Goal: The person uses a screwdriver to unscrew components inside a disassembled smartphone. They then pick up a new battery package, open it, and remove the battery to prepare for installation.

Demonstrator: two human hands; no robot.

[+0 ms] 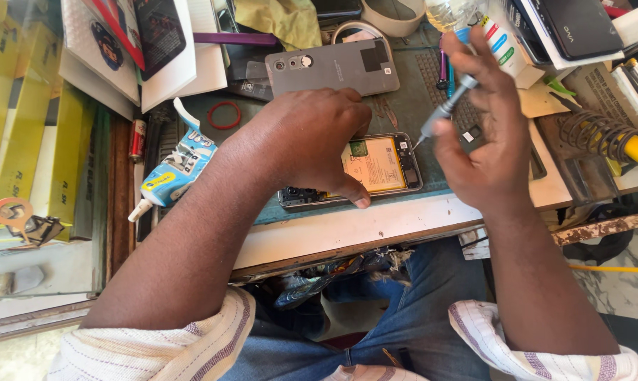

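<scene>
Left hand [312, 144] presses flat on an opened phone [379, 166] on the workbench [347, 229]; right hand [484, 134] grasps a small screwdriver [446, 109], tip near the phone's corner.

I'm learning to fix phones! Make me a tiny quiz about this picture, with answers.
1. True or false: the opened phone has its back cover on.
2. Which hand holds the screwdriver? A) left hand B) right hand
3. Fill in: beside the left forearm lies a tube of ____.

Key
1. False. The grey back cover lies apart, behind the phone, and the yellow battery shows.
2. B. The right hand pinches it, tip near the phone's corner, while the left hand presses down on the phone.
3. Glue: the blue and white glue tube.
</scene>
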